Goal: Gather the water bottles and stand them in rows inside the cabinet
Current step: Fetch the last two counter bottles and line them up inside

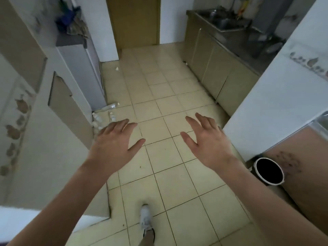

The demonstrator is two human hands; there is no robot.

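Several clear water bottles (96,119) stand on the tiled floor at the left, by the wall corner, partly hidden by my left hand. One more bottle (110,107) lies on its side at the foot of a grey appliance. Another small bottle (112,117) stands a little to the right of the group. My left hand (115,141) hovers palm down, fingers spread, just in front of the bottles and holds nothing. My right hand (205,139) is stretched out over the floor, also spread and empty. A row of beige base cabinets (209,68) runs along the right wall, doors closed.
A grey appliance (79,75) stands left with cloths on top. A wooden door (134,22) closes the far end. A sink and dark counter (230,23) top the cabinets. A white bin with a black inside (268,170) sits at the right. My shoe (146,219) is below.
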